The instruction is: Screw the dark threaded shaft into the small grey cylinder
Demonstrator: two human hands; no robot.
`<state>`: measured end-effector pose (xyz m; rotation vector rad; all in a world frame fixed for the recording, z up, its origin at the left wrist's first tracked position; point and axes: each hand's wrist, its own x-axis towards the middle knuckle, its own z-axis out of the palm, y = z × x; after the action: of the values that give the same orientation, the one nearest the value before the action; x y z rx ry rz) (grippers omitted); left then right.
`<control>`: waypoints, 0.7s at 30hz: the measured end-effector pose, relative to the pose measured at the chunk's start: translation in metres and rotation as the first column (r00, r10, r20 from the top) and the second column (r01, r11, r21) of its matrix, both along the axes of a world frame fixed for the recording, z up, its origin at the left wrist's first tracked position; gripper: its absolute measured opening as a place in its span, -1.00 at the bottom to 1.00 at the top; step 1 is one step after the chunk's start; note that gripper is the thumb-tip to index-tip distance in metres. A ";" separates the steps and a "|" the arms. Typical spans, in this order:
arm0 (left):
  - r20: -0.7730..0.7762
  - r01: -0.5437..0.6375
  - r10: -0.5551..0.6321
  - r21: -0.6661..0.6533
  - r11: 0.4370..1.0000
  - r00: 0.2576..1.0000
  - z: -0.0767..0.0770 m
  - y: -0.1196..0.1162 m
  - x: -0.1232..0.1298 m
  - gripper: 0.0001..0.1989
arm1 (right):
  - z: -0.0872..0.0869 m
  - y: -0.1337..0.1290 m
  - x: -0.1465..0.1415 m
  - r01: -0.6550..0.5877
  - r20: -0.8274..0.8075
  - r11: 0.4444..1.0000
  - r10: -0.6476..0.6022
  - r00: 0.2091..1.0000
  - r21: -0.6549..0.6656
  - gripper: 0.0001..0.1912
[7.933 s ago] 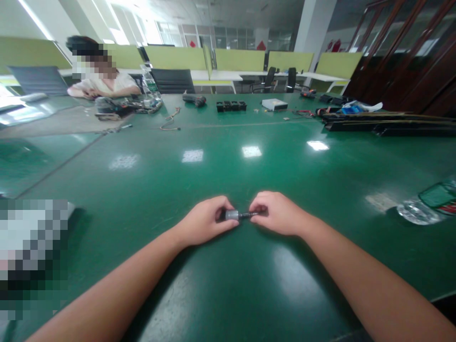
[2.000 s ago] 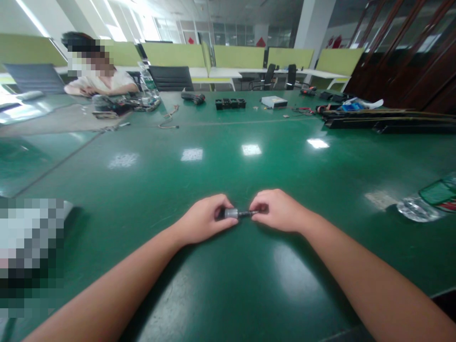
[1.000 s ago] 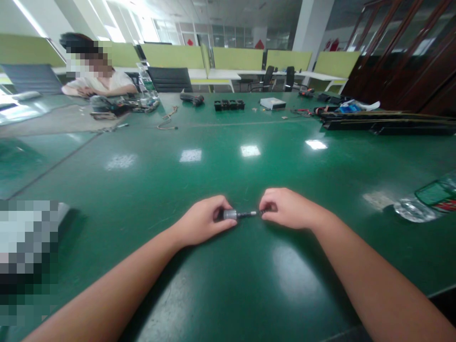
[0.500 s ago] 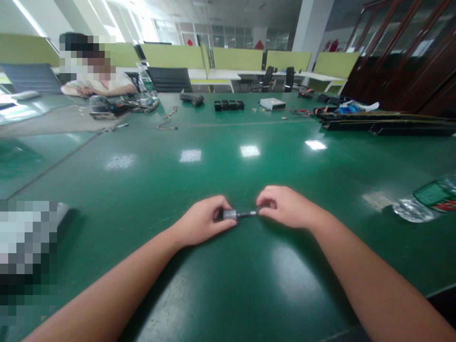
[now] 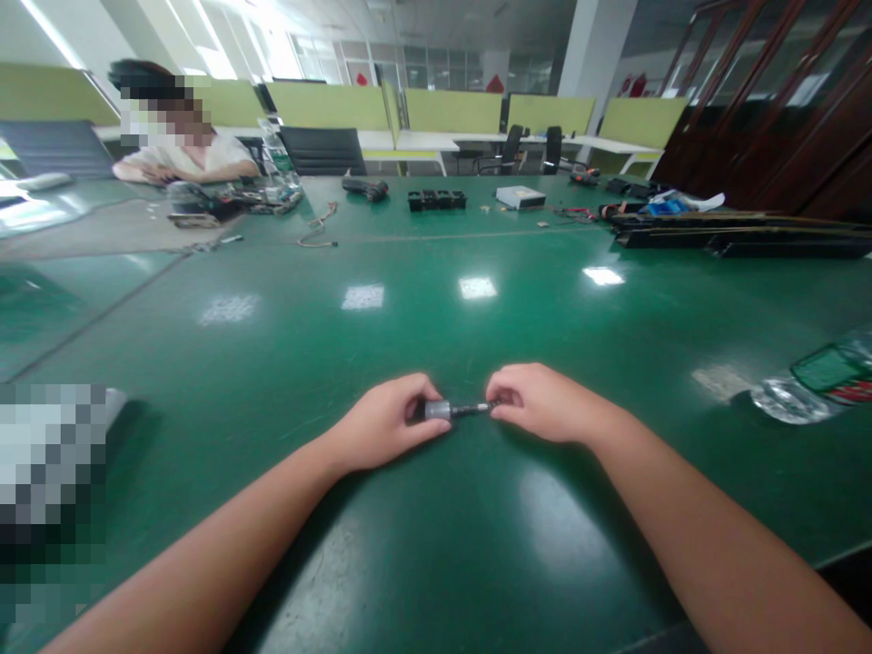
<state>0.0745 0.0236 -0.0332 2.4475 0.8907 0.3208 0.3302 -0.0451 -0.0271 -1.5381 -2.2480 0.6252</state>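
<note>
Clasping a gray cylinder [image 5: 438,411] in the left grip [image 5: 385,425], pinching a dark piece [image 5: 505,399] at the shaft [image 5: 469,410] tip in the right grip [image 5: 541,402].

Bright windows [image 5: 204,50] at left — yellow-green partitions [image 5: 453,111] behind white desks [image 5: 422,143], 1 pale pillar [image 5: 594,64] — dark wooden cabinet [image 5: 783,100] at right.

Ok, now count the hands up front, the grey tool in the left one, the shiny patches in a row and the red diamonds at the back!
Hands (left hand, right hand): 2
Tool: 1
Patches: 4
Diamonds: 2
Total: 9
</note>
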 end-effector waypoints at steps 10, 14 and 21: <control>-0.003 0.006 -0.006 0.014 1.000 1.000 -0.004 0.003 -0.002 -0.70 | -0.013 0.003 -0.020 -0.069 -0.060 0.972 0.085 0.995 0.223 -0.57; 0.011 0.017 -0.018 0.019 1.000 1.000 -0.004 0.003 -0.001 -0.70 | -0.013 0.002 -0.024 -0.093 -0.119 0.968 0.124 0.985 0.235 -0.37; 0.013 0.011 -0.011 0.010 1.000 1.000 -0.003 0.001 0.000 -0.70 | -0.023 0.002 -0.029 -0.104 -0.380 0.990 0.133 0.915 0.095 -0.32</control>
<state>0.0744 0.0250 -0.0359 2.4555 0.8718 0.3380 0.3010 -0.0431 -0.0498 -1.1312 -2.0440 0.7941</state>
